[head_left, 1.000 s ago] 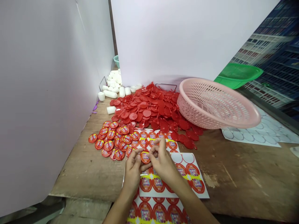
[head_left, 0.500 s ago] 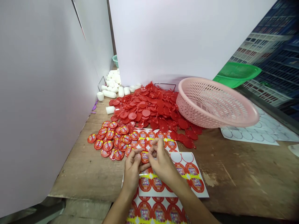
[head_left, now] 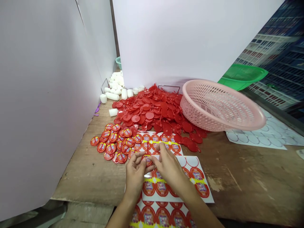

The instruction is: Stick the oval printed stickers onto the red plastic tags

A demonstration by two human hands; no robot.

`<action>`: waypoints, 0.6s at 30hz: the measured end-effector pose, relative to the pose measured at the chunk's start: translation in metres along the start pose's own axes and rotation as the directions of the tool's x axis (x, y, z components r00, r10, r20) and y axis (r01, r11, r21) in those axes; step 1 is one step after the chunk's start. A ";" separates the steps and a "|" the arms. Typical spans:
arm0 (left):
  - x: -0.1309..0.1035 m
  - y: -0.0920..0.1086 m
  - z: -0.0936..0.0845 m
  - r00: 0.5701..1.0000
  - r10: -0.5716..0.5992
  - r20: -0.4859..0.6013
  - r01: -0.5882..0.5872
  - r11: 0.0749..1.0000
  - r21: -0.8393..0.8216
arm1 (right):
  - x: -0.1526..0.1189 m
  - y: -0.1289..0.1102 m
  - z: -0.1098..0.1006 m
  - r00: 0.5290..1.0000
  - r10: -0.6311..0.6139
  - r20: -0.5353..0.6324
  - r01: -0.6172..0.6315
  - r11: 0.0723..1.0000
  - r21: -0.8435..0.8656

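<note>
Between both hands a red disc (head_left: 147,160) with a printed sticker on its face is held above the sticker sheets. My left hand (head_left: 136,168) grips its left side and lower edge. The thumb of my right hand (head_left: 166,163) presses on the sticker from the right. Under the hands lies a sheet of round red-and-yellow stickers (head_left: 201,189), with some white gaps near its top. Left of the hands is a heap of stickered red discs (head_left: 111,148). Plain red discs (head_left: 149,115) form a larger pile farther back.
A pink perforated basket (head_left: 197,117) stands behind on the right, with used sticker sheets (head_left: 251,139) beside it. A green basket (head_left: 239,84) is beyond. White cylindrical pieces (head_left: 111,96) lie at the back left. Pale panels (head_left: 175,41) rise behind and at the left.
The right thumb has moved inward over the sticker on the held disc. The view has shifted slightly.
</note>
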State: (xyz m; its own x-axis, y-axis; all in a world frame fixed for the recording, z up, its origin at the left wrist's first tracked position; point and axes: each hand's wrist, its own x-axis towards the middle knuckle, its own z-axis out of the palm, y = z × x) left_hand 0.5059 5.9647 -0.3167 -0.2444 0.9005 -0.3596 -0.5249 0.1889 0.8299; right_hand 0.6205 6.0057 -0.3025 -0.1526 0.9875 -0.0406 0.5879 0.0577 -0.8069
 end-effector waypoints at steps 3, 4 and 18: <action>0.000 0.005 -0.001 0.996 -0.090 0.029 0.090 0.996 0.005 | 0.006 0.007 0.000 0.986 -0.039 0.160 -0.025 0.927 0.374; 0.000 0.006 -0.001 0.993 -0.111 0.040 0.111 0.994 0.008 | 0.007 0.008 0.001 0.984 -0.074 0.165 -0.011 0.886 0.463; -0.003 0.001 -0.002 0.998 -0.004 0.056 -0.003 0.993 0.114 | -0.012 0.013 0.006 0.986 -0.143 0.081 0.069 0.806 0.588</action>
State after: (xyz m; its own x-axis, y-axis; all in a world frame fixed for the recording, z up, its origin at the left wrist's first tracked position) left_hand 0.5049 5.9612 -0.3154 -0.1964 0.9204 -0.3380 -0.4280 0.2297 0.8741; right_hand 0.6247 5.9933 -0.3159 -0.2989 0.9539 0.0280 -0.0038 0.0282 -0.9996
